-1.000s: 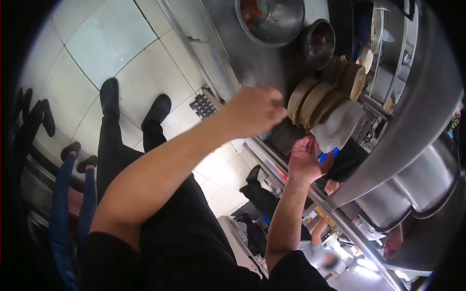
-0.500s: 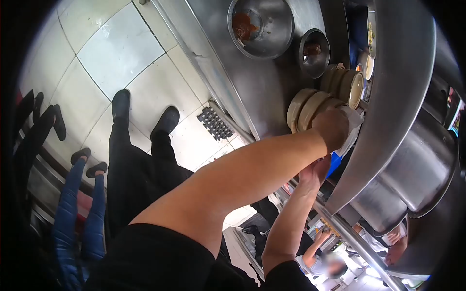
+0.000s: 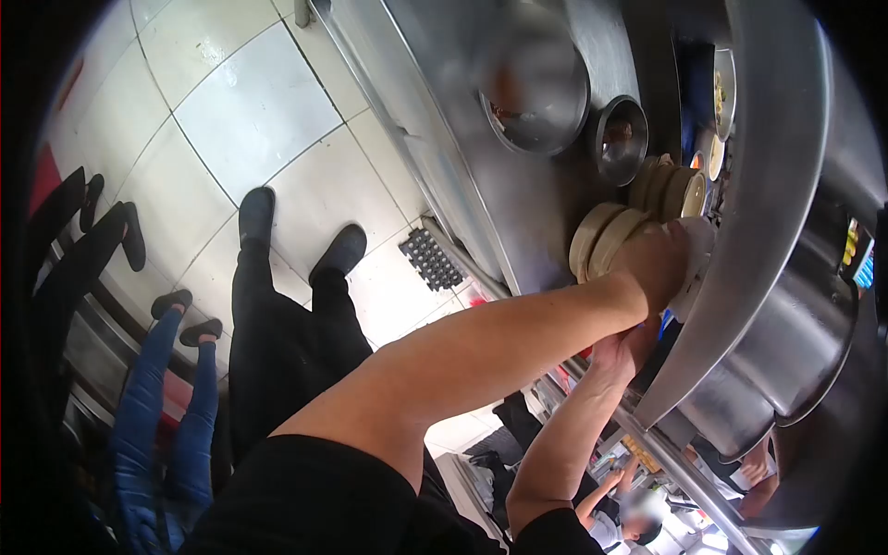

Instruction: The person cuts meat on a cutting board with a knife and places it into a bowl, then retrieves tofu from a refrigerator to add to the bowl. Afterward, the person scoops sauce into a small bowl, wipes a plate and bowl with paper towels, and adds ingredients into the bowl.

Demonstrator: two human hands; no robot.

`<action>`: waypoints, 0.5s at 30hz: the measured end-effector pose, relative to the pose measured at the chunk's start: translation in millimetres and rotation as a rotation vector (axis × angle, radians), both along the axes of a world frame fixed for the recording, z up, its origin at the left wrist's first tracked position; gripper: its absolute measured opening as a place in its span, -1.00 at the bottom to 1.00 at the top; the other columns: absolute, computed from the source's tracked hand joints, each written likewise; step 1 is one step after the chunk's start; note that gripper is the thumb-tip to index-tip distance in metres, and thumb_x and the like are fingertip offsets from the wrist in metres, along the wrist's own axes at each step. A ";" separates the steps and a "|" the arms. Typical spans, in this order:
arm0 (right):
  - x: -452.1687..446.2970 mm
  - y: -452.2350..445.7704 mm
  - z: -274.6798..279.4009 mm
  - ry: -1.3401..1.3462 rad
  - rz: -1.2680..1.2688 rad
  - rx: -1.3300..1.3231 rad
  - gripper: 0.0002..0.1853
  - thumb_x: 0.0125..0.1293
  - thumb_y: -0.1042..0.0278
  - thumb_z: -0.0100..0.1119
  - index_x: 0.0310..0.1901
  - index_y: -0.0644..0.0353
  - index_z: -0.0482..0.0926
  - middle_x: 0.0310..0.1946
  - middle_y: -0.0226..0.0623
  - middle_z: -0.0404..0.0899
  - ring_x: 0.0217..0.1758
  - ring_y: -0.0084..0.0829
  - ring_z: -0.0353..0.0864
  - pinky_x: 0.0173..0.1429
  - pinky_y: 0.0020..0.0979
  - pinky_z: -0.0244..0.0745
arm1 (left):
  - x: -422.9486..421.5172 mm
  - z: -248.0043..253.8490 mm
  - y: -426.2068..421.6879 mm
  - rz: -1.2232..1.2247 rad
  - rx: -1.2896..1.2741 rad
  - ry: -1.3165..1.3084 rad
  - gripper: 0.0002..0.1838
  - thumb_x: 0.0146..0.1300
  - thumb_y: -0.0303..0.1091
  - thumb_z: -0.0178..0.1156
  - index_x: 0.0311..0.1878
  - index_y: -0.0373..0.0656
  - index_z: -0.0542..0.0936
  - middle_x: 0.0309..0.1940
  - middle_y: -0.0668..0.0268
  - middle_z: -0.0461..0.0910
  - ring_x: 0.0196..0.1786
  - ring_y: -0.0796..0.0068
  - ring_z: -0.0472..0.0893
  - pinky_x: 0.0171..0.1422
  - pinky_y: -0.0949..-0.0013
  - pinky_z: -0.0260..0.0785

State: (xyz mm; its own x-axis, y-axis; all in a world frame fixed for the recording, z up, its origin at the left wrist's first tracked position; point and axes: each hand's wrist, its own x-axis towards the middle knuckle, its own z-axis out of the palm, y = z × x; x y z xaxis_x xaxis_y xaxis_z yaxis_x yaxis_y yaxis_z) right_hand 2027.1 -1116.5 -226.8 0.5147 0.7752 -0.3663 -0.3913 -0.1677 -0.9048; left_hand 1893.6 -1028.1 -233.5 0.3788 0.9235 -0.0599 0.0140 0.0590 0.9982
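My left hand (image 3: pixel 655 261) reaches across the counter with its fingers closed around a crumpled white, cloth-like item (image 3: pixel 698 270). A stack of beige bowls (image 3: pixel 601 239) lies on its side right by this hand, and more beige bowls (image 3: pixel 683 192) sit just beyond. Below my left wrist is my right hand (image 3: pixel 631 344), close to the same white item. Its fingers are mostly hidden behind the left wrist and the shelf edge, so its grip does not show. A bit of blue material shows behind the hands.
Two metal bowls with red sauce remnants, a large one (image 3: pixel 555 120) and a small one (image 3: pixel 620 139), stand on the steel counter (image 3: pixel 509 199). A curved steel shelf edge (image 3: pixel 772 185) overhangs beside my hands. Metal pans (image 3: pixel 786 342) sit past it. Other people stand on the tiled floor.
The whole view has shifted, so the counter and bowls appear farther right and lower. My two hands stay together at the white item beside the beige bowls.
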 end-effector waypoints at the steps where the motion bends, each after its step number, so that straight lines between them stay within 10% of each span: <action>1: -8.0 9.4 -2.5 -0.035 -0.019 -0.004 -0.63 0.44 0.38 -0.06 0.19 0.36 0.47 0.15 -0.03 0.57 0.15 -0.15 0.61 0.29 -0.15 0.51 | -7.3 -3.2 7.0 0.021 0.033 0.004 -0.45 0.28 -0.43 0.10 0.28 -0.54 0.28 -0.07 -0.17 0.59 -0.03 -0.04 0.69 -0.01 0.17 0.61; 7: -72.3 74.2 -8.2 -0.094 0.232 0.003 -0.61 0.39 0.36 0.13 0.20 0.30 0.45 0.03 -0.12 0.58 0.09 -0.28 0.58 0.24 -0.21 0.47 | -66.5 -35.6 83.1 0.346 0.417 0.218 -0.44 0.04 -0.22 0.37 0.08 -0.34 0.57 -0.07 0.00 0.66 -0.04 0.06 0.71 0.00 0.20 0.60; 11: -86.7 51.8 2.2 -0.549 0.282 -0.073 -0.57 0.44 0.25 0.14 0.26 0.24 0.42 0.00 -0.18 0.56 0.02 -0.34 0.56 0.18 -0.26 0.44 | -119.4 -50.8 177.3 0.397 0.567 0.523 -0.73 0.09 -0.23 0.33 -0.15 -0.08 0.74 -0.22 0.18 0.74 -0.15 0.20 0.73 -0.04 0.18 0.60; 15: -13.6 7.1 1.1 -1.607 0.322 -0.119 -0.52 0.45 0.18 0.16 0.29 0.24 0.41 -0.02 -0.28 0.54 -0.01 -0.45 0.52 0.20 -0.32 0.41 | -213.2 -44.8 180.4 0.251 0.187 0.423 -0.65 0.12 -0.18 0.40 -0.17 -0.28 0.69 -0.30 0.08 0.71 -0.26 0.23 0.73 -0.07 0.24 0.56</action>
State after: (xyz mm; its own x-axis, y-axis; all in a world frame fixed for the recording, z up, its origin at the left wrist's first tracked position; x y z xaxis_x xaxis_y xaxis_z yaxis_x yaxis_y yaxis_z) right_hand 2013.6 -1109.4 -225.7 0.2356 0.9276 0.2899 0.9426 -0.1454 -0.3007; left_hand 1680.4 -847.7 -278.3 0.1231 0.9923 0.0152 0.4264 -0.0667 0.9021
